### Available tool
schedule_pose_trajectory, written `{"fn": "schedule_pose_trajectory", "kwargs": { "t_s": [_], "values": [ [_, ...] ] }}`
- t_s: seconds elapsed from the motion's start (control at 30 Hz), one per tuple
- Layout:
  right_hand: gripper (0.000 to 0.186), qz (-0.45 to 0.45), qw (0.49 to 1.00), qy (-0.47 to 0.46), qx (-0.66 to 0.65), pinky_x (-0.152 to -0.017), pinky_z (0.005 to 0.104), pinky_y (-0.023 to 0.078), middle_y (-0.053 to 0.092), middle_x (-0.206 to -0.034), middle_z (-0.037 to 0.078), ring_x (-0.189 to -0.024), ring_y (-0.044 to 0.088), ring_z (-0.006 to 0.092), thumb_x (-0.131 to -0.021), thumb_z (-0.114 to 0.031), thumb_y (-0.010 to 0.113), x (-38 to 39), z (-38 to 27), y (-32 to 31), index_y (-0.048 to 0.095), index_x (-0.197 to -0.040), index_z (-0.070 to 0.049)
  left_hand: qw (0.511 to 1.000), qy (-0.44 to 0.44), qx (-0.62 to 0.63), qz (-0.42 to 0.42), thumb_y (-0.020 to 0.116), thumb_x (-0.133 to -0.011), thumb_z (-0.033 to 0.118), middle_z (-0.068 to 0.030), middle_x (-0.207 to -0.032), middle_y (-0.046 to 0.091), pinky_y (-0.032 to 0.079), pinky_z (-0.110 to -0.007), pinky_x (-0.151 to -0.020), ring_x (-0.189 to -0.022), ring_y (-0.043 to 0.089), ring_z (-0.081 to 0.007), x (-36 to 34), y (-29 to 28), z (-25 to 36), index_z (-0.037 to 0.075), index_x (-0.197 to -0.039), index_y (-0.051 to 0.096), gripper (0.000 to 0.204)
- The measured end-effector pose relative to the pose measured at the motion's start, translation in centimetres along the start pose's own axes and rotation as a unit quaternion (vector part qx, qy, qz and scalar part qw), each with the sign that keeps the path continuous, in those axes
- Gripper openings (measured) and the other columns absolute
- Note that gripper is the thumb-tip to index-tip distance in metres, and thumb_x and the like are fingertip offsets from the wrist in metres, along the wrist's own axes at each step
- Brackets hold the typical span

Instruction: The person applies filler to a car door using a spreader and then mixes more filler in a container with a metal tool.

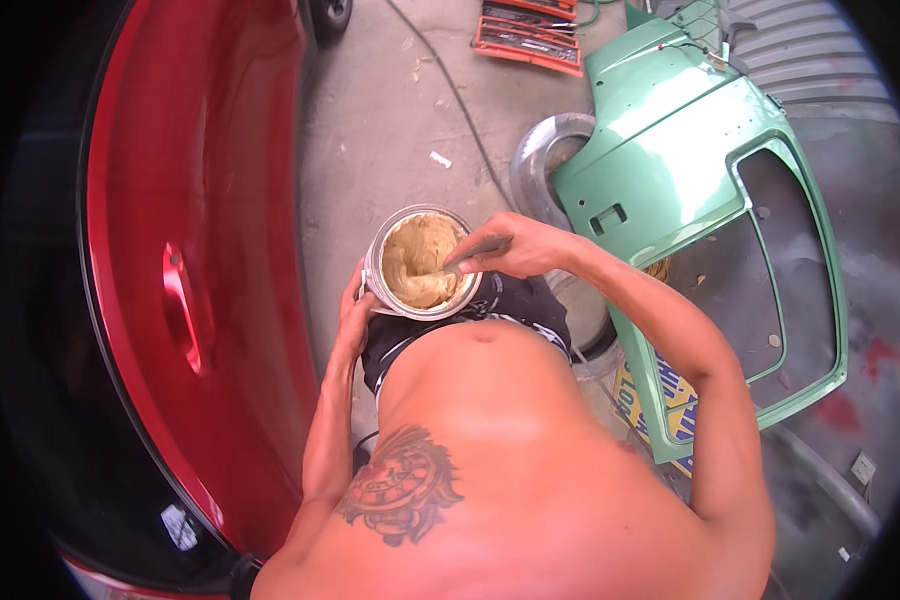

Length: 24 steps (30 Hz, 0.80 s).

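Observation:
In front of my belly I hold a round metal can (428, 314), its mouth facing up toward me. My left hand (354, 312) is closed around the can's left side, fingers partly hidden behind it. Thick tan paste (408, 250) coats the inside and lies in swirls. Over the can's right rim, my right hand (522, 246) grips a dark, flat-handled spatula (484, 249) in a pinch. Its lower end dips into the paste, so the blade's shape is hidden.
A red car door (210, 200) with a handle stands close on my left. To the right is a light green door panel (660, 150), leaning by tires (548, 150). An orange toolbox (530, 45) sits farther ahead, and a cable (460, 100) crosses the concrete floor.

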State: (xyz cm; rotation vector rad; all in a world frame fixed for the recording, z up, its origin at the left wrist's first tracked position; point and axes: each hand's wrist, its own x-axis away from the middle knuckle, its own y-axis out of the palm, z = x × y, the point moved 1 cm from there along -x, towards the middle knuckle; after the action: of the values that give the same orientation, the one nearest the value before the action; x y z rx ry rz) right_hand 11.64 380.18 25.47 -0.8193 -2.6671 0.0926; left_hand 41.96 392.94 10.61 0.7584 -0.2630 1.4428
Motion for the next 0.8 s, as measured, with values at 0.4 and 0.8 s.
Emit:
{"fn": "schedule_pose_trajectory", "kwargs": {
  "t_s": [0.4,0.8],
  "values": [
    [0.026,0.074,0.94,-0.073,0.326,-0.073,0.0481,0.052,0.068,-0.084,0.017,-0.078,0.067,0.0358,-0.083,-0.013,0.066,-16.2,1.3,-15.7,0.068,-0.108,-0.008,0.997,-0.046,-0.056,-0.009,0.049,-0.077,0.008,-0.0103,-0.124,0.059,0.055,-0.037,-0.09,-0.107,0.062,-0.0213,-19.5,-0.3,14.4,0.001,-0.137,0.045,0.061],
    [0.022,0.209,0.929,0.15,-0.267,-0.053,0.0327,0.043,0.06,-0.065,0.005,-0.056,0.052,0.0147,-0.085,-0.023,0.066,-27.6,6.6,-37.8,0.067,-0.092,-0.002,0.992,-0.049,-0.119,0.006,0.051,-0.076,0.013,-0.0092,-0.129,0.056,0.05,-0.033,-0.088,-0.112,0.057,-0.0196,-40.5,3.0,31.4,0.005,-0.148,0.037,0.074]
  ]
}}
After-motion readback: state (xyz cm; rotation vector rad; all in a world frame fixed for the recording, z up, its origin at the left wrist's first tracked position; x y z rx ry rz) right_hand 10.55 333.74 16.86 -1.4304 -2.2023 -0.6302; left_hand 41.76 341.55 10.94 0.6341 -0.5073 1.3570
